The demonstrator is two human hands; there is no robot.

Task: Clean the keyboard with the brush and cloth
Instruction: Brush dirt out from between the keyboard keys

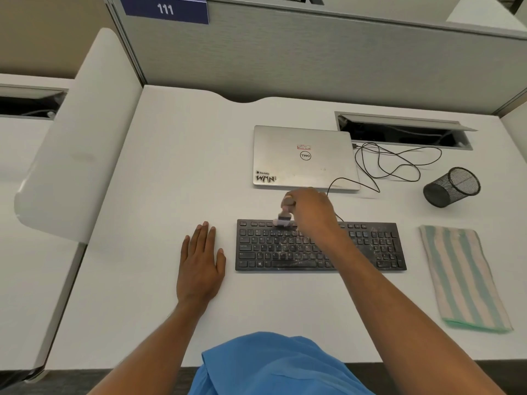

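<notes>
A black keyboard (370, 246), speckled with dust and crumbs, lies on the white desk (159, 172). My right hand (312, 210) grips a small brush (283, 216) by its wooden handle, with the pale bristles down on the top key rows left of centre. The brush is blurred. My left hand (201, 262) rests flat on the desk just left of the keyboard, fingers straight, holding nothing. A folded cloth (462, 276) with green and cream stripes lies to the right of the keyboard.
A closed silver laptop (303, 158) sits behind the keyboard, with a black cable (399, 163) looping to its right. A black mesh pen cup (452, 186) lies tipped on its side at the right. A cable slot (405, 132) opens at the back right.
</notes>
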